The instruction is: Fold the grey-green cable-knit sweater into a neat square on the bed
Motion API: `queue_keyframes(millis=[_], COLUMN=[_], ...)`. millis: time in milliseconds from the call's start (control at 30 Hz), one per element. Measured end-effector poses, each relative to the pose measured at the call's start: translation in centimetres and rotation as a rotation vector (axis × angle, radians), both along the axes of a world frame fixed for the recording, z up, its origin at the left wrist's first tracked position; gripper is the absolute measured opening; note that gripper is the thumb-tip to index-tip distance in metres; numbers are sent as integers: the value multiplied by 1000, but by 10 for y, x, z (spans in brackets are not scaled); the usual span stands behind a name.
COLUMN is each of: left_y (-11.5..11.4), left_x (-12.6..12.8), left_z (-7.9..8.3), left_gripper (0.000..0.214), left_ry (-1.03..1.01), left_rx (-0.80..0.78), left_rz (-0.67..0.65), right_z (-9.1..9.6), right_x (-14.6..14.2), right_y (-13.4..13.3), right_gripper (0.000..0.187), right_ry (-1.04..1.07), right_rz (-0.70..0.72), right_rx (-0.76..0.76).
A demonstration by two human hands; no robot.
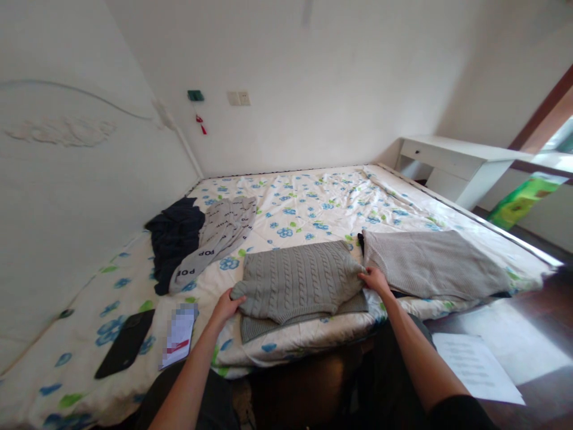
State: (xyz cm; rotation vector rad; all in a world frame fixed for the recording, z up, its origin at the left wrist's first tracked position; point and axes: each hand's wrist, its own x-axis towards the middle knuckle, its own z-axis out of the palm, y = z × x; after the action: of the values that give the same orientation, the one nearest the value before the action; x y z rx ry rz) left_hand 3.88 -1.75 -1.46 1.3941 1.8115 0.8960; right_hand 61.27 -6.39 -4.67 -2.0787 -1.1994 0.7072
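Observation:
A grey cable-knit sweater lies folded on the floral quilt, with a plainer grey-green layer showing beneath its lower edge. My left hand pinches the sweater's left corner. My right hand grips its right edge, close to a folded beige knit sweater. Beyond my left hand are a grey "POP"-printed garment and a dark navy garment. Nearer lie a black phone or tablet and a white paper packet.
The bed's left side runs along a white carved headboard. A white desk stands past the bed's far right corner. A green bag stands beyond the bed's right edge, and a printed sheet lies on the dark floor.

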Motion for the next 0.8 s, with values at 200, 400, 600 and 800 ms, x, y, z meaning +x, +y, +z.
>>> queue_keyframes(millis=[200, 400, 600, 800], left_y=[-23, -59, -69, -70], left_x=[19, 66, 97, 100], left_z=[0, -10, -21, -14], left_gripper=[55, 44, 23, 30], left_ry=[637, 510, 436, 380], left_rx=[307, 273, 265, 151], left_rz=[-14, -716, -646, -790], right_z=[-1, 3, 0, 3], right_x=[-15, -61, -101, -86], right_y=[-5, -20, -34, -26], right_gripper=[34, 23, 6, 5], right_ry=[-353, -34, -82, -60], right_rz=[45, 810, 800, 683], right_rx=[151, 47, 87, 126])
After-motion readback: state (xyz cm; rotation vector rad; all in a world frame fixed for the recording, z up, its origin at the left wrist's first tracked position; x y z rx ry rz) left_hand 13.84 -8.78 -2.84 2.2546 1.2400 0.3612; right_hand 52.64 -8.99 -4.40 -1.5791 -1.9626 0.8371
